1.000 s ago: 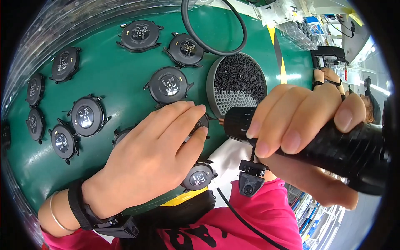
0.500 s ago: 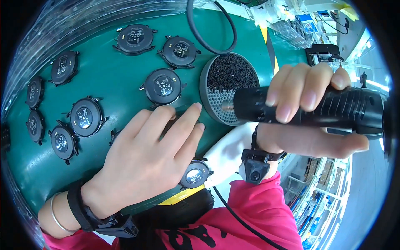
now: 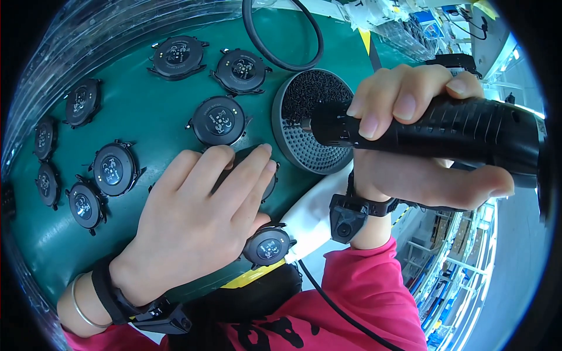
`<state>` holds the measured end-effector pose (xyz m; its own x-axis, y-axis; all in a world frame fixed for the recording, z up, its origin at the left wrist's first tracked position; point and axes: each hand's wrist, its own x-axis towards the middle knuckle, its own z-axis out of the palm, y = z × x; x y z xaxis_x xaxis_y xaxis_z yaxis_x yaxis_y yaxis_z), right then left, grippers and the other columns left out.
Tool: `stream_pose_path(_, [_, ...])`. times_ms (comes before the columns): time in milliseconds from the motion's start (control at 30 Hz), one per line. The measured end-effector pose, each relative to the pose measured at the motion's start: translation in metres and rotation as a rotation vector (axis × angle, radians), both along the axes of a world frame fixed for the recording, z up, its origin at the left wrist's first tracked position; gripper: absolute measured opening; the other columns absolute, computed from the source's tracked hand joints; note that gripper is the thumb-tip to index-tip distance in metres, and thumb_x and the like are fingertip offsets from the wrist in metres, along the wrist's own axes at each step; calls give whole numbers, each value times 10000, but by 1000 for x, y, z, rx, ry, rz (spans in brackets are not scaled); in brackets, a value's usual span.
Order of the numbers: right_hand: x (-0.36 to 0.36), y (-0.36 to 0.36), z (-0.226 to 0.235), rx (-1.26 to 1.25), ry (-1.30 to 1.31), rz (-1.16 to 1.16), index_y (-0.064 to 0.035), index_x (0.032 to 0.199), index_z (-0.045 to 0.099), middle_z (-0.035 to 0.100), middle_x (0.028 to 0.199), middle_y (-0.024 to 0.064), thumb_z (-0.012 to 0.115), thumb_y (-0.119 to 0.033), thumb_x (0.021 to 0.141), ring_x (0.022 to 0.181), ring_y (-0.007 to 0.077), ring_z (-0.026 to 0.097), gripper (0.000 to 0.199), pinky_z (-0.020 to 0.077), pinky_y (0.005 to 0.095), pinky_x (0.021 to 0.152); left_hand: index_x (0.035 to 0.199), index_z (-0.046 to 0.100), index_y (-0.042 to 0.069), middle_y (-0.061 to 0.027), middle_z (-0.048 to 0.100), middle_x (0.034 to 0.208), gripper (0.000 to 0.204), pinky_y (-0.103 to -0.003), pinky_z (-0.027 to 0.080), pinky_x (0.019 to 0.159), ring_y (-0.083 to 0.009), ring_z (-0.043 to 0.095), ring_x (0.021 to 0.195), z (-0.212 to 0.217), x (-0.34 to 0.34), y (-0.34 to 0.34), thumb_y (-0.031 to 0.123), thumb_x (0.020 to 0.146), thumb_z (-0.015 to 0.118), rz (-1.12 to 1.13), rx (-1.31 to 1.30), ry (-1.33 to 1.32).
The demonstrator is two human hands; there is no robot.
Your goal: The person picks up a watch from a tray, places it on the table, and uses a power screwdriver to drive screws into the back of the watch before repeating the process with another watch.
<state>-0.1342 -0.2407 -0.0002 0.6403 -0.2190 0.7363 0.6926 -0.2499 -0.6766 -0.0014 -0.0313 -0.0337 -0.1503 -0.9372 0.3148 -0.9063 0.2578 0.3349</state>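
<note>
My right hand [image 3: 404, 99] is wrapped round a black electric screwdriver [image 3: 468, 131], which lies nearly level and points left. Its bit reaches over a round grey dish [image 3: 319, 155] with a dimpled floor, at the edge of a heap of tiny black screws [image 3: 307, 96]. Whether the bit touches a screw I cannot tell. Over a dark round watch case [image 3: 270, 188] on the green mat, my left hand [image 3: 193, 216] is closed, its fingers covering most of the case. Close to that hand's thumb lies another watch case [image 3: 270, 248], back up.
Several more black watch cases [image 3: 114, 169] lie back up across the green mat [image 3: 158, 111]. A thick black cable loop [image 3: 319, 44] hangs behind the dish. Clear plastic sheeting [image 3: 88, 41] borders the far left edge. Shelving [image 3: 451, 251] stands at the right.
The screwdriver has shifted left, bringing its bit closer to the screw heap. My left hand stays over its watch case, more of which now shows. The whole view has shifted slightly.
</note>
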Motion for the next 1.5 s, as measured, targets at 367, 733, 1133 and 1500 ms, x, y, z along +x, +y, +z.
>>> stream_pose_path(367, [0,2,4,-8,13,22,-42,1263,541,585,893,110,491,-854,826,599,226,606,923,479,374,535,1193,652,4,-109,595,1334,629,-395,494,834,-288,562,1023,-2,-2,1,209,623,819,42,27,79])
stream_pose_path(733, [-9,10,28,-23,154,166,22,1213,487,586,875,108,651,-739,825,577,211,601,870,491,340,520,1145,663,31,-102,595,1345,555,-390,519,795,-290,567,1015,-9,-4,2,185,633,813,66,-49,46])
stream_pose_path(1133, [-2,20,21,-118,129,98,22,1198,443,571,894,117,649,-733,834,571,213,600,863,493,342,501,1131,657,34,-92,593,1343,527,-396,500,814,-294,566,1021,-8,-5,-1,194,652,806,72,-33,76])
stream_pose_path(1500, [-7,37,29,78,123,75,23,1157,427,584,874,111,646,-669,872,528,161,616,779,514,273,437,1019,678,84,-73,629,1278,402,-432,422,847,-308,563,1012,-7,2,-5,213,663,815,79,-114,331])
